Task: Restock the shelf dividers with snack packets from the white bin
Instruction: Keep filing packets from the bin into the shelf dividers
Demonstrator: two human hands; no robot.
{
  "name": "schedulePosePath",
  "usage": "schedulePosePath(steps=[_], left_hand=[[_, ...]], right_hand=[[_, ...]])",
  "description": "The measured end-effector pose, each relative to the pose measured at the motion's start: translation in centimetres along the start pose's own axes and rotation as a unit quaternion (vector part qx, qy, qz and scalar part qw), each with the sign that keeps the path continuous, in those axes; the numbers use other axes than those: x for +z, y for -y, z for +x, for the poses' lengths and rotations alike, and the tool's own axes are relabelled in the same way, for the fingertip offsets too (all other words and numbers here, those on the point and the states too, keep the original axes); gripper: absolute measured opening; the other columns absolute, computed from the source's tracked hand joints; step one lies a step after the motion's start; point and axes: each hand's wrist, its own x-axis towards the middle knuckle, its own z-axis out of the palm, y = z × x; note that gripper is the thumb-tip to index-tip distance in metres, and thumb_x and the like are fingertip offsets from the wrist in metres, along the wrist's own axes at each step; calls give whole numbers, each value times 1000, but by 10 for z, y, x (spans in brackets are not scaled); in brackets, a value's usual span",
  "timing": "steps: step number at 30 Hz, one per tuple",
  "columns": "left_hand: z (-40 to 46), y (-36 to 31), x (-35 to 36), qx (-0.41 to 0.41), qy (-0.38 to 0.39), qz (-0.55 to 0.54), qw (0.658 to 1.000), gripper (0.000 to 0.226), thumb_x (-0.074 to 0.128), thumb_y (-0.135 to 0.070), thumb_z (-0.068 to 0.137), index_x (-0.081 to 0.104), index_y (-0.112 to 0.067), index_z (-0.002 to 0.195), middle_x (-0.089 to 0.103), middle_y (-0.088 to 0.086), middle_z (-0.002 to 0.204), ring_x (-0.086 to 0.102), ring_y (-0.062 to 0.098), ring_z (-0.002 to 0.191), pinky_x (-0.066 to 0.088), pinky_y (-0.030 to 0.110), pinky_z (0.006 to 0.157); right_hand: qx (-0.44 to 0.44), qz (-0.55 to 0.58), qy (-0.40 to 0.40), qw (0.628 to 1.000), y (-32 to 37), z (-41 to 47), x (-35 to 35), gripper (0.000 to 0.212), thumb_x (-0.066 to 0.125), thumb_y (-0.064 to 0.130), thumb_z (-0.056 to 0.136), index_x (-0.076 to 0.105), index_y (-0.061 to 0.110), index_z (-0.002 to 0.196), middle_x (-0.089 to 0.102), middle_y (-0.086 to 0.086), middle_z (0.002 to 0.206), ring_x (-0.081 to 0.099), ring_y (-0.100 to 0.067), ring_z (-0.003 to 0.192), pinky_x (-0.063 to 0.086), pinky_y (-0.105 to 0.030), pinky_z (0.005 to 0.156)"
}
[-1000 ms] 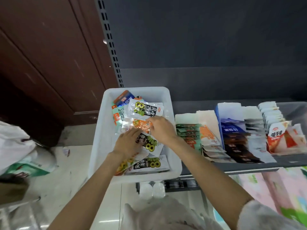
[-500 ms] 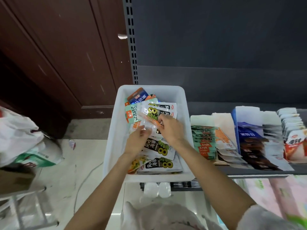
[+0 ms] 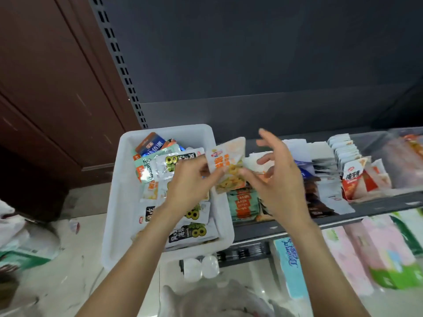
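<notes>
A white bin [image 3: 124, 177] full of mixed snack packets sits at the left end of the grey shelf [image 3: 377, 205]. My left hand [image 3: 192, 181] pinches an orange-and-white snack packet [image 3: 229, 161], lifted above the bin's right rim. My right hand [image 3: 279, 181] is beside it over the shelf, thumb touching the packet's lower right edge, the other fingers spread and straight. Rows of packets stand in the shelf dividers: green-and-orange ones [image 3: 242, 202], dark ones [image 3: 320, 193] and red-and-white ones [image 3: 352, 179]. My right hand hides part of the left rows.
A brown wooden door [image 3: 45, 88] and the shelf's perforated upright [image 3: 121, 65] stand at the left. Tissue packs [image 3: 384, 250] fill the space below the shelf. Plastic bags [image 3: 20, 239] lie on the floor at the left. Two white bottle caps [image 3: 201, 266] show under the bin.
Both hands rose out of the bin. My left hand lifted the orange-and-white packet toward the shelf, and my right hand opened its fingers and moved right over the dividers.
</notes>
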Motion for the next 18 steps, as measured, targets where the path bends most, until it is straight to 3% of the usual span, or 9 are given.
schedulePosePath(steps=[2, 4, 7, 11, 15, 18], left_hand=[[9, -24, 21, 78, 42, 29, 996, 24, 70, -30, 80, 73, -9, 91, 74, -2, 87, 67, 5, 72, 55, 30, 66], [16, -39, 45, 148, 53, 67, 985, 24, 66, -33, 81, 72, -10, 88, 74, 2, 81, 68, 12, 68, 55, 34, 60], [19, -43, 76, 190, 47, 84, 977, 22, 60, -34, 83, 70, -16, 91, 72, -2, 79, 67, 13, 67, 54, 35, 59], [12, -20, 106, 171, 60, 58, 982, 15, 63, -24, 83, 72, -19, 93, 72, -7, 85, 66, 8, 74, 54, 34, 65], [7, 13, 123, 214, 46, 178, 959, 18, 74, -19, 76, 74, -25, 93, 70, -8, 100, 54, 15, 95, 48, 34, 80], [4, 27, 129, 202, 63, 257, 943, 26, 79, -19, 70, 74, -29, 93, 61, -2, 121, 43, 20, 114, 42, 39, 91]], right_hand=[[9, -9, -12, 1000, -7, 4, -36, 66, 71, 22, 82, 36, 41, 135, 58, 24, 98, 58, -3, 81, 46, -13, 66], [0, -54, -34, 998, -21, 2, -60, 42, 68, 15, 84, 53, 31, 120, 59, 21, 81, 60, -3, 77, 44, -9, 67], [-6, -87, -69, 994, -51, -8, -72, 12, 66, 9, 86, 62, 15, 94, 61, 11, 81, 62, -8, 75, 47, -17, 67], [13, -80, -88, 993, -95, -25, -62, 12, 67, 3, 84, 64, 13, 90, 62, 9, 81, 62, -12, 72, 44, -18, 66], [16, -108, -42, 993, -127, -32, -40, 18, 67, -1, 79, 64, 15, 87, 66, 4, 83, 63, -17, 70, 51, -35, 61], [-22, -169, -3, 985, -135, -34, -34, 22, 70, 3, 75, 64, 17, 90, 66, 3, 86, 62, -20, 73, 49, -30, 55]])
